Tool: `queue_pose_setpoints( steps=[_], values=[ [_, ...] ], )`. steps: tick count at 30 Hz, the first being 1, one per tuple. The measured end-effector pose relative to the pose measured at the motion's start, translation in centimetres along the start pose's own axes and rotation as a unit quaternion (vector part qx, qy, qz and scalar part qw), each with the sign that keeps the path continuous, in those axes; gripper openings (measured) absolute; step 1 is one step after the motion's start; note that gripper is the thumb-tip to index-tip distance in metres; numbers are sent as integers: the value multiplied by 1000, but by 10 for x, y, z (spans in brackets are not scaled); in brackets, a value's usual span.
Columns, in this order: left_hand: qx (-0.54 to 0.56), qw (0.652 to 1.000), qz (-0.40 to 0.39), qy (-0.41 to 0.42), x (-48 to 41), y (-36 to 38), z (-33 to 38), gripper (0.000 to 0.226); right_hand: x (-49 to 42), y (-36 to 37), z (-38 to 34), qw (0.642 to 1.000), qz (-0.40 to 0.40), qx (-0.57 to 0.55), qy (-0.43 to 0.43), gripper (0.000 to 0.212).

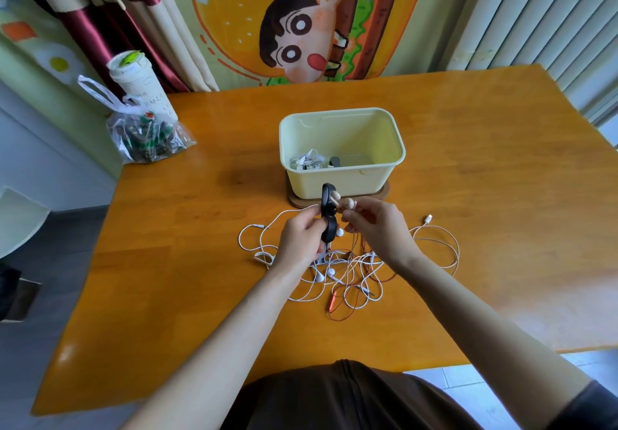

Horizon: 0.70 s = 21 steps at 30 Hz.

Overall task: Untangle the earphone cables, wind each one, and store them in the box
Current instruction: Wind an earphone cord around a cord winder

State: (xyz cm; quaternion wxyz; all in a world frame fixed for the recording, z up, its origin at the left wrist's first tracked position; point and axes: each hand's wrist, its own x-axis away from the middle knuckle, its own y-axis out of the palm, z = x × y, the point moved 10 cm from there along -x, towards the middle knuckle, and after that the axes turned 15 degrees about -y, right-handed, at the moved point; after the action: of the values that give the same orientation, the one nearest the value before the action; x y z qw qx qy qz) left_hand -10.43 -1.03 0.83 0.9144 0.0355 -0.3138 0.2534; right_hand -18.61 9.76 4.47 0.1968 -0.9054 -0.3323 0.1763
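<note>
Over the limp cable tangle (351, 272) my left hand (301, 237) grips a black band (326, 215), my right hand (379, 225) pinches a beige earbud (349, 203), seemingly its firmest hold.

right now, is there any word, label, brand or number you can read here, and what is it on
Nothing reads clearly.
White lidded paper cup: dark print on its side and a small lid label, both too blurred to read.
Clear plastic bag: red and green printed mark, too blurred.
Pale yellow plastic box: no text visible.
</note>
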Motion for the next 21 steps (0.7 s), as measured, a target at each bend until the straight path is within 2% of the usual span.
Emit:
queue_pose_setpoints(
  steps=[2, 7, 13, 18, 21],
  values=[
    [20, 999, -26, -18, 1, 3, 1, 36, -1, -3, -1, 1000, 7, 7, -6, 7],
    [-42, 997, -52, 34, 7, 12, 11, 15, -5, -10, -6, 998, 11, 52, -29, 8],
    [-95, 994, -44, 43, 4, 12, 13, 16, -1, -13, -19, 993, 25, 88, -75, 7],
    [-116, 993, -32, 17, -1, 9, 8, 31, 0, -17, -17, 992, 49, 88, -70, 7],
    [-101, 994, -42, 15, 1, 9, 8, 26, 1, -19, -11, 993, 59, 78, -59, 11]
  ],
)
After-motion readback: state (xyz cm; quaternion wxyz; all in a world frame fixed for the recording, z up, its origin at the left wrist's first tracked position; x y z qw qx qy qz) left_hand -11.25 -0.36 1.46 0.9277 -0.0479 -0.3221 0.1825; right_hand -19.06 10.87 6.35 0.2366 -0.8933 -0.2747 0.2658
